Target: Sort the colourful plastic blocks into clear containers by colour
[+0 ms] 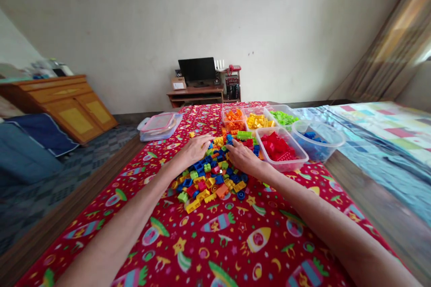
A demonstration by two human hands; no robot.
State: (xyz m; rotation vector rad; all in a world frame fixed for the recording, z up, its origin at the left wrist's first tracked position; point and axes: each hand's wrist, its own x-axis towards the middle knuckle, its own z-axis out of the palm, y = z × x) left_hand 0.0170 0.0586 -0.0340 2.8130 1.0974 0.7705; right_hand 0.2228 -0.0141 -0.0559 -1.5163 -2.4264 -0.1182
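Left hand (193, 150) and right hand (244, 158) sit palm-down on either side of a mixed pile of plastic building bricks (210, 175), on a red rocket-print cloth (215, 237). Both grips half-curled, fingers on the bricks; can't tell if either holds one. Right hand is just beside a clear tub of red bricks (286, 166); orange bricks (234, 119), yellow bricks (257, 121), green bricks (283, 117) and blue bricks (311, 136) sit in clear tubs beyond.

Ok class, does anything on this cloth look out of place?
A lone yellow brick lies on the red cloth beyond the left hand, apart from the mixed heap of bricks, so it looks stray beside the colour-sorted clear tubs.
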